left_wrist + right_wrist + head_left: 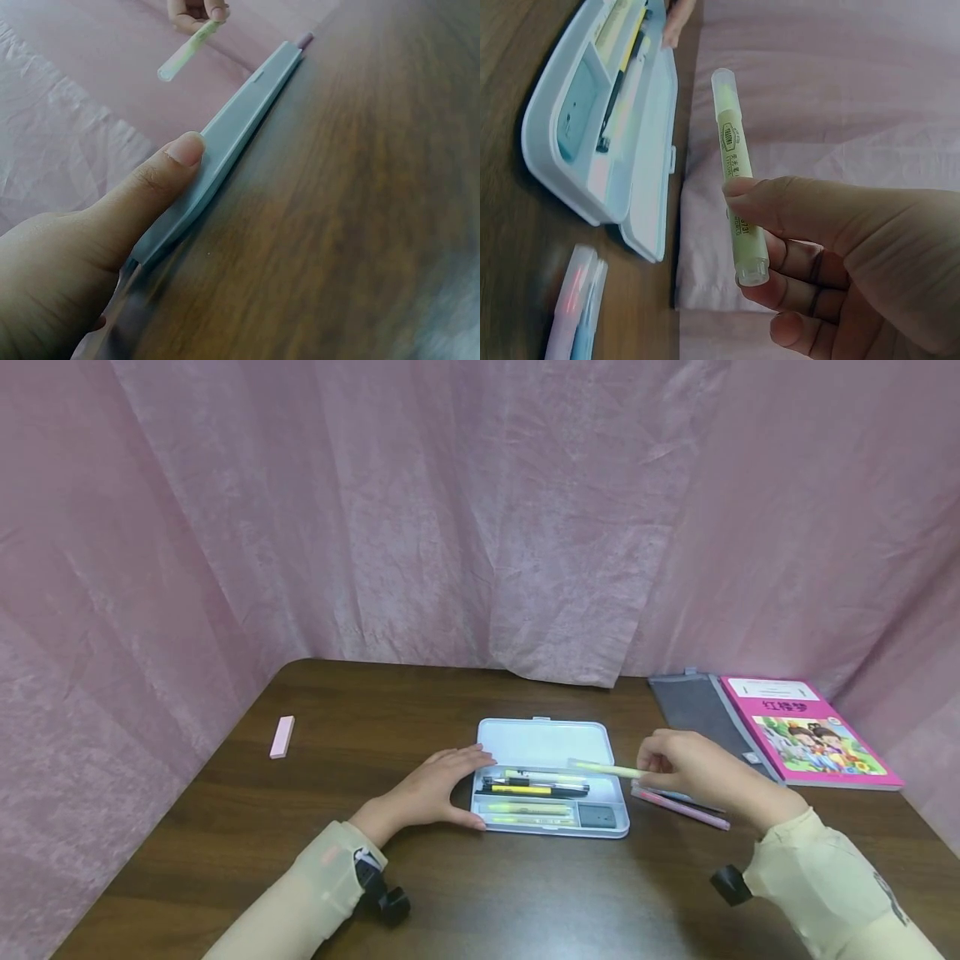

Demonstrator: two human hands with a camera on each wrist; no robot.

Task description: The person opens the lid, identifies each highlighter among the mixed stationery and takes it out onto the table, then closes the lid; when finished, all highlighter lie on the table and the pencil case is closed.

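Note:
A white pencil case (pixel 543 743) lies with its lid folded back on the table. My left hand (pixel 438 787) holds its left end, thumb at the front side and fingers near the hinge; the thumb (pixel 180 154) shows against the case wall in the left wrist view. Above the case's right side, my right hand (pixel 686 766) pinches a pale yellow highlighter (pixel 739 172) with a clear cap. Inside the case lie several pens (pixel 536 789), yellow highlighters (pixel 528 810) and a dark grey block (pixel 597 816) in its own compartment.
Just right of the case, a pink pen (pixel 686 809) and a bluish one lie under my right hand. A grey pouch (pixel 693 714) and a pink picture book (pixel 810 731) are at the back right. A small pink block (pixel 282 737) lies far left. A pink curtain (pixel 450 527) hangs behind.

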